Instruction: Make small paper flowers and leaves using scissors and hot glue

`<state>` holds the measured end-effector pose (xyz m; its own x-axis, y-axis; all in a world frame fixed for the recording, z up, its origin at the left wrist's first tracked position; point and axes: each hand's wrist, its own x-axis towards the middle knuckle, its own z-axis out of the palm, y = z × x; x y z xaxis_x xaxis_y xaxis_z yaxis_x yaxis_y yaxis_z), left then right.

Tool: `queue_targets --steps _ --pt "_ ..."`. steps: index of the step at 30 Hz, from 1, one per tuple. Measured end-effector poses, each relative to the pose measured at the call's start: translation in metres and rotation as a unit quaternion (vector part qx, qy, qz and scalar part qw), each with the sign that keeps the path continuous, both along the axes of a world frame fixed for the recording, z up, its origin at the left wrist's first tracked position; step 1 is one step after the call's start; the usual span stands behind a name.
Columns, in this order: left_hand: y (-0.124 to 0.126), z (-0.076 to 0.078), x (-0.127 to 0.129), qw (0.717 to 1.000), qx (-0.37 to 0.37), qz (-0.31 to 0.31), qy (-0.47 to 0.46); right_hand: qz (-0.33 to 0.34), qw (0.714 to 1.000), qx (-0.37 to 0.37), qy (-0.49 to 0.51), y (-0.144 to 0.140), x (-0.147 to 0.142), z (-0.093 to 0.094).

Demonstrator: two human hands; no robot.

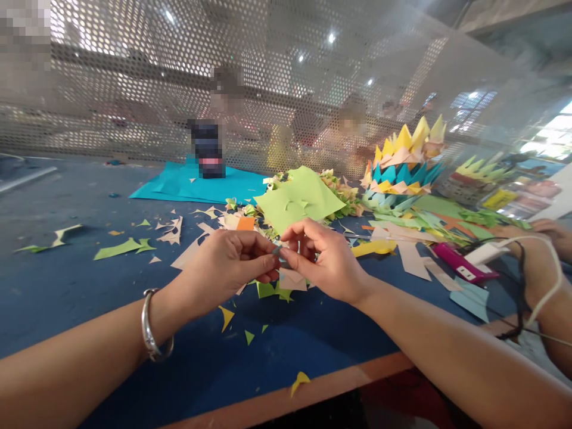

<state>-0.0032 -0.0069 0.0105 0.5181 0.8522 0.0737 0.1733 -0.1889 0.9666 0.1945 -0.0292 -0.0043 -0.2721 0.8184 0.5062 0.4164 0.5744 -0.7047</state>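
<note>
My left hand (236,256) and my right hand (324,259) meet fingertip to fingertip above the blue tabletop. Pinched between them is a small grey-blue piece of paper (277,250), mostly hidden by the fingers. A bracelet (154,325) circles my left wrist. Just beneath the hands lie pink paper scraps (292,280) and green scraps (267,290). Beyond the fingertips, a light green sheet (299,199) rests on a heap of small folded paper pieces (333,182).
Blue sheets (192,185) lie at the back before a perforated metal screen (286,77). Paper crowns (404,161) are stacked at back right. A magenta power bank (465,262) with cables sits right, near another person's arm (543,280). Scraps litter the table (53,286).
</note>
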Motion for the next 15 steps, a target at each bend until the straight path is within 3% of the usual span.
queue_targets --steps 15 --pt "0.0046 -0.0042 -0.0003 0.999 0.031 -0.023 0.018 0.03 0.998 -0.043 0.016 -0.0017 -0.0013 0.0052"
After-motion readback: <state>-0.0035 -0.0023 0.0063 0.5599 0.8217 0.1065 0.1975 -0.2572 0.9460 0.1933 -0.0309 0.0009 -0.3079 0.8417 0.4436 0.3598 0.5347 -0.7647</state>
